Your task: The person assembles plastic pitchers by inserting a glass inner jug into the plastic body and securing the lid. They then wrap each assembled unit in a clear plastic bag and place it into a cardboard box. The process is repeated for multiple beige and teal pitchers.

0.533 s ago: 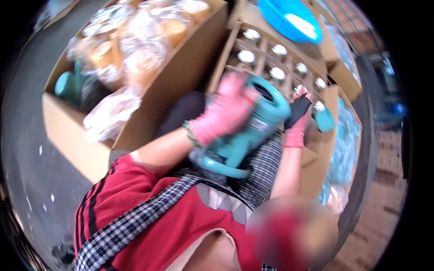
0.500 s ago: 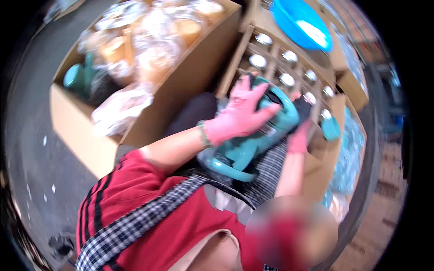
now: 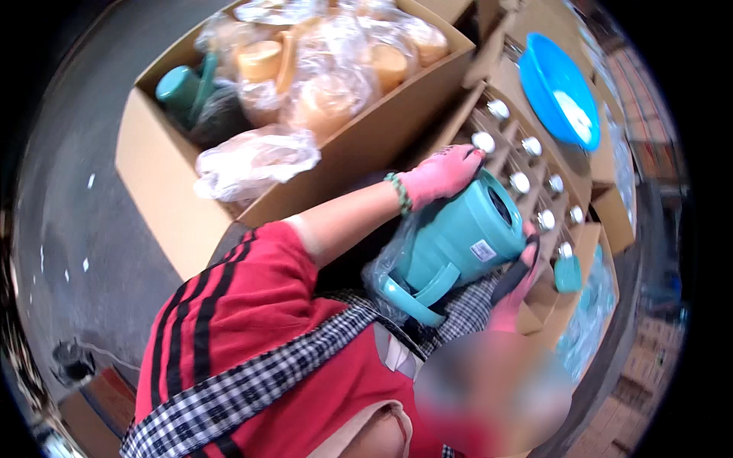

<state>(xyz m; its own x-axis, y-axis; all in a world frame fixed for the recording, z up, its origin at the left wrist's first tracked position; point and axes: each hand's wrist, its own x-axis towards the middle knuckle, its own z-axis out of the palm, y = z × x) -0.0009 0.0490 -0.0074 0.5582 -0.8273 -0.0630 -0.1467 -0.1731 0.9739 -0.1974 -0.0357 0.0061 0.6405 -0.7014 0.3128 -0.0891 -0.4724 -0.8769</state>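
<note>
Grey floor [image 3: 76, 221] spread around; left hand [image 3: 444, 178] and right hand [image 3: 521, 276], apart, gripped the teal jug [image 3: 454, 225] from either side, tilted over the lap [image 3: 469, 309]; its loose plastic bag [image 3: 379, 269] could slide, dropping it against the carton [image 3: 551, 309]

Teal jug [image 3: 447, 233]: smooth plastic with a soft sheen. Basin [image 3: 536, 85]: glossy blue plastic. Silvery rounded tops [image 3: 520, 182]: mirror-bright. Carton [image 3: 164, 183]: matt brown cardboard. Wrapping [image 3: 258, 162]: thin, crinkled, glossy clear film. Gloves [image 3: 437, 182]: matt pink cloth. Checked strap [image 3: 252, 368]: woven cloth, matt.
</note>
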